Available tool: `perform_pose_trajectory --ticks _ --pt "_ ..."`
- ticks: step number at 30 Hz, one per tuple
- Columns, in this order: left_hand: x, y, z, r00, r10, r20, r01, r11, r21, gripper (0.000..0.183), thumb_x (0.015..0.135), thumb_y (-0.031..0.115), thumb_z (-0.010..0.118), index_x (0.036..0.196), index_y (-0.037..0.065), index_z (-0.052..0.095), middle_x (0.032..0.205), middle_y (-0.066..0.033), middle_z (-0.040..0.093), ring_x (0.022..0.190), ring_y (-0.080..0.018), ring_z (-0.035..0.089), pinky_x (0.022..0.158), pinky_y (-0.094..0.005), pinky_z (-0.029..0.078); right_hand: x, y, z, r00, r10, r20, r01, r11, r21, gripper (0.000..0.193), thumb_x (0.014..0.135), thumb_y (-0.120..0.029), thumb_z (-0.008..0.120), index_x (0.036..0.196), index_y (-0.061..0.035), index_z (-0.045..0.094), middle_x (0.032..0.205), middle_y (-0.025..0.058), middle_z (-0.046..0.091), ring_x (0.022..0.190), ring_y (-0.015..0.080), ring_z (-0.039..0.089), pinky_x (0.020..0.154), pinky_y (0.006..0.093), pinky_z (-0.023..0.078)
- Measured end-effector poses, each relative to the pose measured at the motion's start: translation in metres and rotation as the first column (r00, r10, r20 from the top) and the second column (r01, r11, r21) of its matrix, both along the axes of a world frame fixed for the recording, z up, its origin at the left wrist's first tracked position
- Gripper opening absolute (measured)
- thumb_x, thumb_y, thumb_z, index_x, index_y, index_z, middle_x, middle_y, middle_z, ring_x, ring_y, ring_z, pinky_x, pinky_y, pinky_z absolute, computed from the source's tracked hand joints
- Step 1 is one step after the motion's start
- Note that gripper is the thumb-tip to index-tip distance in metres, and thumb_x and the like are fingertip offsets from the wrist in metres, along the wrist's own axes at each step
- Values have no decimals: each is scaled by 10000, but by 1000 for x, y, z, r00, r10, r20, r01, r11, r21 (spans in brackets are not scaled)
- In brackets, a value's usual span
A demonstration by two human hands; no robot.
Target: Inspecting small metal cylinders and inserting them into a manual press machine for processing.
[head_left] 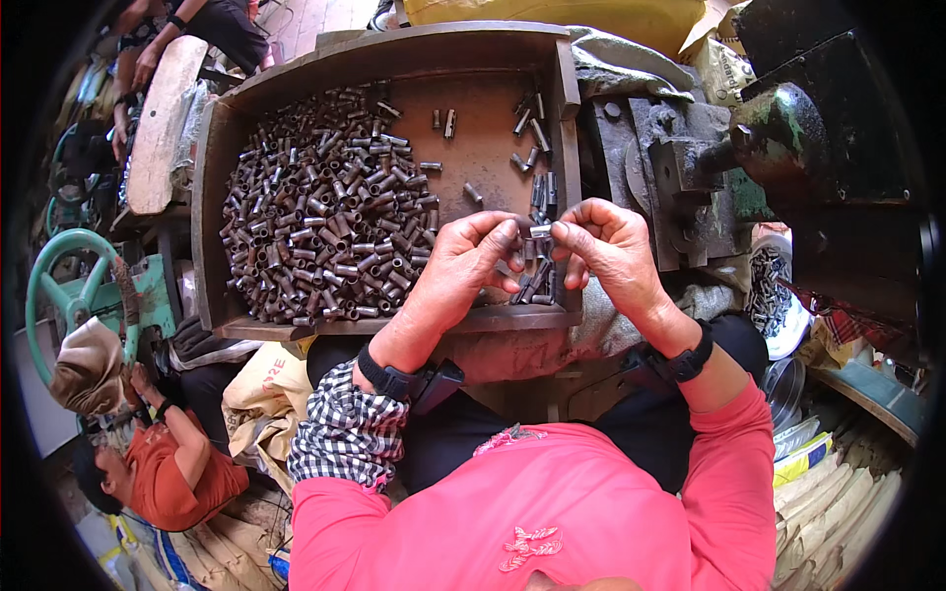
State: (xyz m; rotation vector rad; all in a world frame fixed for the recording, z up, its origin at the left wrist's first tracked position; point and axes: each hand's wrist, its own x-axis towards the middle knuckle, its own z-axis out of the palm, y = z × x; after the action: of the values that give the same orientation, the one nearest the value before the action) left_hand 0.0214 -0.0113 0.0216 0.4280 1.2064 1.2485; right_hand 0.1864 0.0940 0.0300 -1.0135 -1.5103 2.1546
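Fingers [574, 238] of the left hand [465, 254] and right hand [623, 258] pinch a short metal tube [540, 231] between them, over the wooden tray [394, 41] near its lower right corner. Heaped tubes [325, 212] crowd the left edge; mostly open room separates them from loose tubes [551, 189] along the right edge.

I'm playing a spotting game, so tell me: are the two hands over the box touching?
Apart. The head view shows a gap between the left hand and the right hand, with a shiny tube between their fingertips.
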Motion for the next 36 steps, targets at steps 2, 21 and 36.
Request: perform_pose_trajectory --ticks 2,21,36 --pt "1 -1 0 998 45 33 -46 999 21 275 909 187 573 1102 -8 567 823 -23 583 627 -53 543 501 -187 507 0 1 -1 1000 -26 7 26 1000 5 209 864 -176 635 900 20 575 693 68 634 462 68 563 391 177 407" --pt "3 -2 3 994 86 60 -89 995 45 185 902 120 561 1036 -5 580 775 -45 612 546 -67 562 459 -185 486 1 3 -2 1000 -6 -22 5 999 -40 228 877 -200 621 871 25 581 685 84 639 426 47 517 376 166 367" --pt "5 -1 -4 993 85 79 -93 991 100 176 921 146 545 1020 1 560 730 -63 631 459 -50 512 376 -163 384 0 2 -5 995 -45 -90 25 977 -211 200 873 -188 622 824 4 593 661 82 630 392 20 417 357 166 299"
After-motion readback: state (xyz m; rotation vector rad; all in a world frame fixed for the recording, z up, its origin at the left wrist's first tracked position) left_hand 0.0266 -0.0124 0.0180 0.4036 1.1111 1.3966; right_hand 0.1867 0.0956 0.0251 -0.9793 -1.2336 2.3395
